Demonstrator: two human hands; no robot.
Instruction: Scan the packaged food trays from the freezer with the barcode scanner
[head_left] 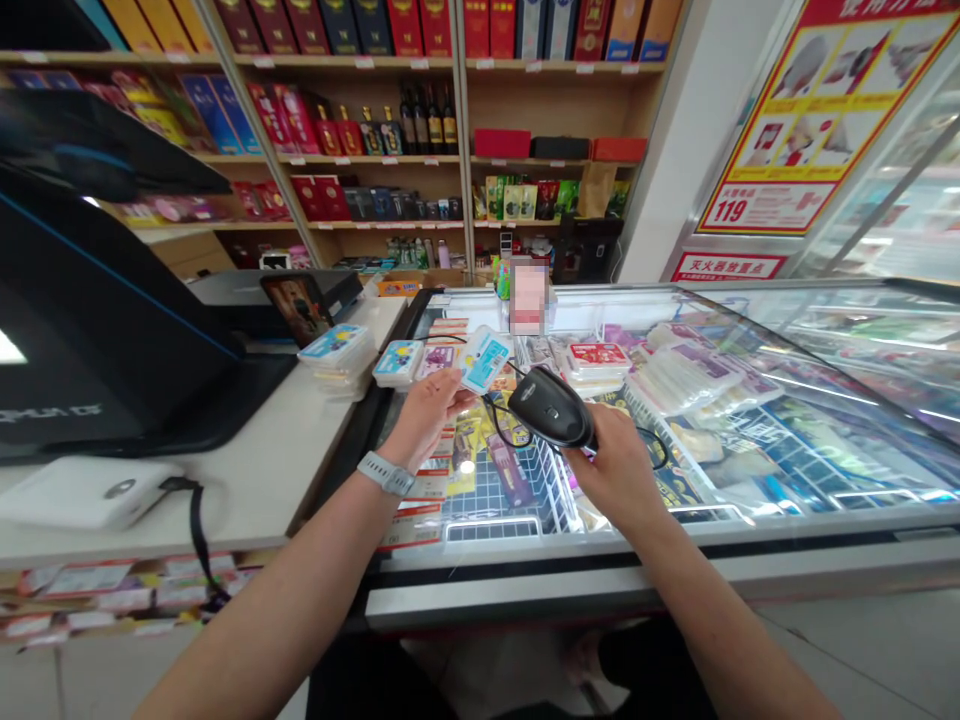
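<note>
My left hand (pixel 431 415), with a grey watch at the wrist, pinches a small flat pack (pixel 485 360) with a blue and white label, tilted up above the freezer's glass top. A black barcode scanner (pixel 551 408) is in my right hand (pixel 619 465), its head pointing toward that pack. Its black cable loops down beside it over the glass. Just left of the held pack lies a similar blue-labelled pack (pixel 397 362), with a purple-labelled pack (pixel 439 360) next to it. A stack of red-labelled packs (pixel 598 362) sits on the glass beyond the scanner.
On the white counter (pixel 247 500) to the left stand a stack of blue-labelled packs (pixel 339 350), a phone (pixel 295 308), a white device (pixel 90 492) and a black checkout terminal (pixel 97 300). The glass-topped freezer (pixel 600 548) holds wire baskets of goods. Shelves of boxes and bottles line the back.
</note>
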